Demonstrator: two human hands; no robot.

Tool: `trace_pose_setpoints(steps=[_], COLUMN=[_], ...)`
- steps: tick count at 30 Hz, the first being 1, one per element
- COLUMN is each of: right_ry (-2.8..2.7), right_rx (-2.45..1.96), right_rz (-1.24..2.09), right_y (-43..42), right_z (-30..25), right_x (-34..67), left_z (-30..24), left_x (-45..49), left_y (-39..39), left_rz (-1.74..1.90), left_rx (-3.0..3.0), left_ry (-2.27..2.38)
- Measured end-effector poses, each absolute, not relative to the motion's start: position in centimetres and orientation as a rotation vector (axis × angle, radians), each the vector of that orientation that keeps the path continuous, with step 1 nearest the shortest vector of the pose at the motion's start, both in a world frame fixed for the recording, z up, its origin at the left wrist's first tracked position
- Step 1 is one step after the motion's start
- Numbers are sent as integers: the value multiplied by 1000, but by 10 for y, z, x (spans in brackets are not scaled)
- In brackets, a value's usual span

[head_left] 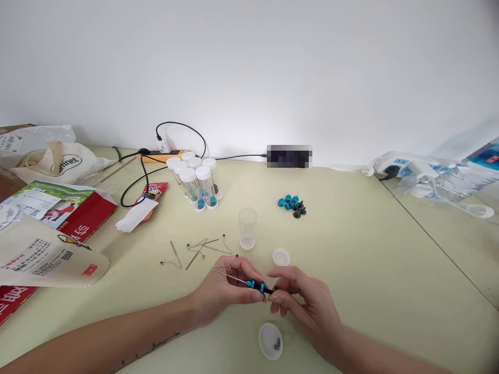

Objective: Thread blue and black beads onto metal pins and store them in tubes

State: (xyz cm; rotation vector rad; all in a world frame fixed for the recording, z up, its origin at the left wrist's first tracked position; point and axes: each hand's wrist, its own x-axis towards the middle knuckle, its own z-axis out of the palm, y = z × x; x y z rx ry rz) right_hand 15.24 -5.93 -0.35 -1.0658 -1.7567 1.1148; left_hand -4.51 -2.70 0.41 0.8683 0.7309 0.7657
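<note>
My left hand (216,291) is closed round a small blue-and-black cylindrical piece (255,286), thumb below and fingers above. From its left end runs a thin bent metal wire (232,276) with a dark reddish tip. The fingers of my right hand (310,306) pinch at the piece's black right end; the fingertips partly hide it. Behind my hands stands a clear plastic tube (248,228), upright, with something thin at its bottom. A white cap (281,256) lies beyond my right hand. Nearer me, a white lid (268,341) holds several small dark metal parts.
Several bent wires (202,245) lie loose left of the tube. Blue knobs (288,201) and black pieces (299,210) are heaped behind. White-capped tubes (205,179) stand at back left, near a power strip (167,156). Bags and a pouch (50,254) crowd the left; a bottle (468,174) lies right.
</note>
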Motion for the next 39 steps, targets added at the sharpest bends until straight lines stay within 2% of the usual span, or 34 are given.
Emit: trace_pose_setpoints(steps=[7,14,26,34,39], right_ry=[-1643,-1749,-1857,-1881,-1909], right_rx=[-1054,-1104,-1175,-1106,-1149], right_rz=[1318,1170,1231,993,1067], right_y=[-62,-61,-58,-58,-59], right_z=[-6,-3,-3,4,-1], right_x=[151,148,154,149,152], left_z=[4,4,3,4,4], left_x=[-46,-45,-47,-46,-46], left_y=[-28,-25,-27,-25,-27], left_rz=[740,837,793,862,835], left_rx=[878,805,846,790,855], left_ry=[750,762,753,726,725])
